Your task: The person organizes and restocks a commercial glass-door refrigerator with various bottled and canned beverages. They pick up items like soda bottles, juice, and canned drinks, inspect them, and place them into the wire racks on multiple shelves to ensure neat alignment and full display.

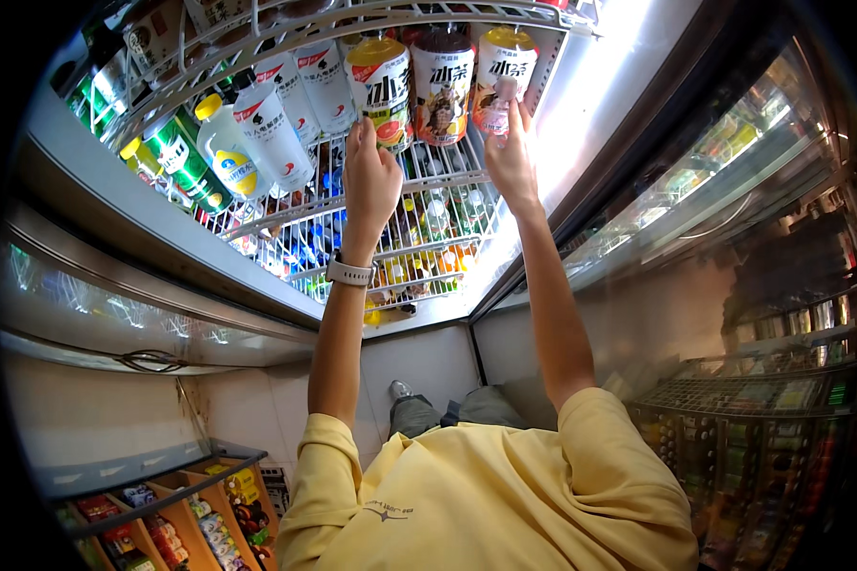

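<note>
In an upright glass-door drinks cooler, three plastic drink bottles with white printed sleeves stand side by side on a white wire shelf (428, 184). My left hand (373, 175) is at the lower left of the bottle with a grapefruit picture (378, 82), its fingers curled upward. The middle bottle (441, 86) holds dark liquid and stands between my hands. My right hand (514, 160) reaches to the front of the right-hand bottle (507, 57), fingers against its lower sleeve. How firmly either hand grips is hidden. A pale watch (350, 273) circles my left wrist.
White-sleeved bottles (271, 132), a yellow-capped bottle (228, 146) and green cans (186, 160) fill the shelf's left side. Lower wire shelves hold many drinks. An open glass door (685, 235) stands at right. Behind at lower left is a wooden snack rack (186, 514).
</note>
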{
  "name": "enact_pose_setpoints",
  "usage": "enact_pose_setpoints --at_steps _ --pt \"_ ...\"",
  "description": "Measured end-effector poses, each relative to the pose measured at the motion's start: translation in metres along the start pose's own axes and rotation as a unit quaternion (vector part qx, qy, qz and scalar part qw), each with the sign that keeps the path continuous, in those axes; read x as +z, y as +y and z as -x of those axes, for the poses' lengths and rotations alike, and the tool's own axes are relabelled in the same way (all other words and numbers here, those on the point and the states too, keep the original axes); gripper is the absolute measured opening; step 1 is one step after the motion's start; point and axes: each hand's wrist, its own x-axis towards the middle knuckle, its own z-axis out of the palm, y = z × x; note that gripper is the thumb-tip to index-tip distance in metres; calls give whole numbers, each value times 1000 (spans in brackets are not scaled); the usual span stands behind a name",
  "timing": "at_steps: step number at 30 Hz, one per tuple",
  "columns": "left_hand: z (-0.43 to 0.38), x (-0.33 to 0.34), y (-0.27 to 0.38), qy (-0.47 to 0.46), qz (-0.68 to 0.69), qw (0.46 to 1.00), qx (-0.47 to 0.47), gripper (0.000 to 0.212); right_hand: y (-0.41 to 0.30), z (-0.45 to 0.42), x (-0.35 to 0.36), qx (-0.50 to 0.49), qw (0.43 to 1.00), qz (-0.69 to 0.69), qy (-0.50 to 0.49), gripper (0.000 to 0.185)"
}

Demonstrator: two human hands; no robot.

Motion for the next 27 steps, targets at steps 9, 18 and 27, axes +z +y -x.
enact_pose_setpoints --at_steps 9,18,27 --pt "8 -6 -2 -52 40 998 4 57 8 7 2 -10 997 75 -31 65" --pt "60 -33 9 56 163 983 63 38 2 50 -13 -105 986 -39 120 24" --pt "147 -33 -8 19 174 983 -60 35 -5 128 -1 -189 969 -122 99 14"
